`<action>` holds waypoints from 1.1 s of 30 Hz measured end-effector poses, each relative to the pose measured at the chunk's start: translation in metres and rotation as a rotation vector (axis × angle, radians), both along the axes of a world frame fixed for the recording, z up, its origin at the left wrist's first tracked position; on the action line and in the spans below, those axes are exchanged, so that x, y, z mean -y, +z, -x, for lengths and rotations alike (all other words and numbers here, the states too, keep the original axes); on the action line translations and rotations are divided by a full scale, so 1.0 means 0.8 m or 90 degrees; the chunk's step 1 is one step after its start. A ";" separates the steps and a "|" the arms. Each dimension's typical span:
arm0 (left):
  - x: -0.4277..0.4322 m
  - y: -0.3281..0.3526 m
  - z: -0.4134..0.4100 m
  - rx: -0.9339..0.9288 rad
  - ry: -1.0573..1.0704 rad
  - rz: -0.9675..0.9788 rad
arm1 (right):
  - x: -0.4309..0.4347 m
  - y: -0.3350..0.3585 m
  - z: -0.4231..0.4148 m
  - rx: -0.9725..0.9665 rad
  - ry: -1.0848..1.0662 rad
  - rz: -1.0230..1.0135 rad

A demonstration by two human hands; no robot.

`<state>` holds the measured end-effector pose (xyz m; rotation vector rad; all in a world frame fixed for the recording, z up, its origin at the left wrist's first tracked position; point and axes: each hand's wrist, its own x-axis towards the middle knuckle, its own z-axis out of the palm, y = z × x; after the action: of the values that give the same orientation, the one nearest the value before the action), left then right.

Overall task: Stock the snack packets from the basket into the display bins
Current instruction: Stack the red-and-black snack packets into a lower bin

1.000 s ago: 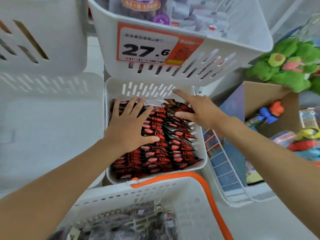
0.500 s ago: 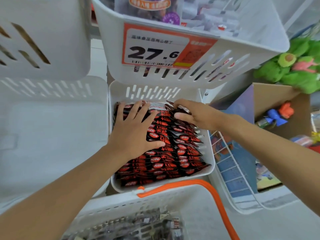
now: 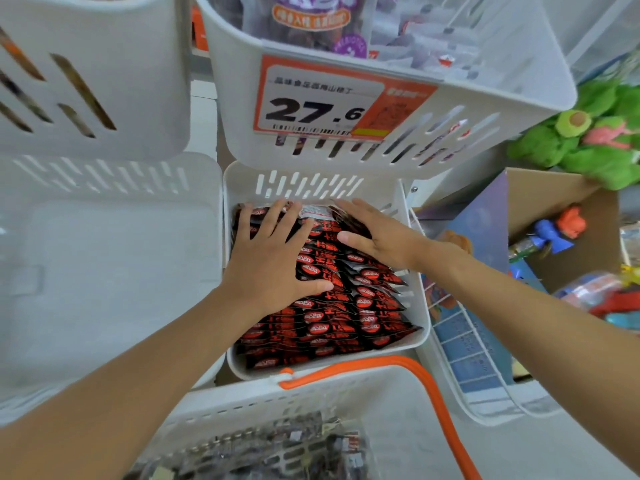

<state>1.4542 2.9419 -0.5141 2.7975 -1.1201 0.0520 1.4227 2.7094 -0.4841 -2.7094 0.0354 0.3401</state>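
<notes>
A white display bin [image 3: 420, 337] in the middle holds rows of red and black snack packets [image 3: 346, 317]. My left hand [image 3: 273, 261] lies flat on the left rows, fingers spread. My right hand [image 3: 379, 233] presses flat on the far right packets, fingers straight and pointing left. Below, at the frame's bottom, stands the white basket [image 3: 249, 407] with an orange handle [image 3: 436, 396]; dark packets [image 3: 277, 448] lie blurred inside it.
An upper white bin [image 3: 485, 109] with a 27.6 price tag [image 3: 329, 102] overhangs the packet bin. Another white bin [image 3: 104, 271] sits to the left. At right are a wire rack [image 3: 464, 341], a cardboard box of toys [image 3: 554, 233] and a green plush [image 3: 595, 140].
Both hands stay flat on the packets. My right hand has slid a little further left across the far rows, closer to my left hand. The view has shifted slightly.
</notes>
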 end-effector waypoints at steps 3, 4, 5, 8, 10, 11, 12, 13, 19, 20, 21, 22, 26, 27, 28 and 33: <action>-0.007 0.009 -0.001 -0.051 -0.031 0.058 | -0.013 0.011 0.025 0.112 -0.046 -0.030; -0.012 0.014 0.001 -0.060 -0.043 0.094 | -0.017 0.014 0.036 0.136 -0.055 -0.015; -0.018 0.020 0.003 -0.065 -0.052 0.130 | -0.022 0.017 0.048 0.155 -0.056 0.009; -0.043 0.041 0.022 -0.090 -0.036 0.204 | -0.053 0.029 0.088 0.222 -0.057 0.027; -0.063 0.059 0.046 -0.155 0.008 0.229 | -0.088 0.039 0.112 0.275 -0.068 0.003; -0.076 0.067 0.064 -0.190 0.029 0.239 | -0.111 0.044 0.127 0.296 -0.070 -0.017; -0.090 0.074 0.081 -0.216 0.050 0.248 | -0.135 0.050 0.140 0.312 -0.072 -0.037; -0.106 0.079 0.098 -0.234 0.070 0.252 | -0.160 0.057 0.153 0.319 -0.072 -0.055; -0.229 0.080 0.214 -0.315 0.171 0.212 | -0.283 0.054 0.250 0.194 -0.022 -0.104; -0.253 0.077 0.231 -0.341 0.197 0.210 | -0.294 0.049 0.264 0.143 -0.012 -0.086; -0.276 0.075 0.247 -0.374 0.220 0.221 | -0.299 0.038 0.278 0.076 0.004 -0.065; -0.299 0.071 0.261 -0.407 0.238 0.245 | -0.301 0.028 0.292 -0.006 0.022 -0.058; -0.367 0.063 0.301 -0.398 0.276 0.216 | -0.272 -0.007 0.343 -0.335 0.095 -0.028; -0.377 0.061 0.306 -0.398 0.280 0.207 | -0.257 -0.015 0.352 -0.384 0.096 0.006; -0.384 0.059 0.310 -0.404 0.284 0.205 | -0.244 -0.019 0.360 -0.418 0.092 0.041; -0.376 0.045 0.325 -0.463 0.270 0.232 | -0.196 -0.065 0.393 -0.318 0.219 0.276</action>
<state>1.1946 3.2426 -0.4777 2.3377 -0.3045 -0.6011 1.1085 2.8662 -0.5358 -2.9660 -0.2432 1.2322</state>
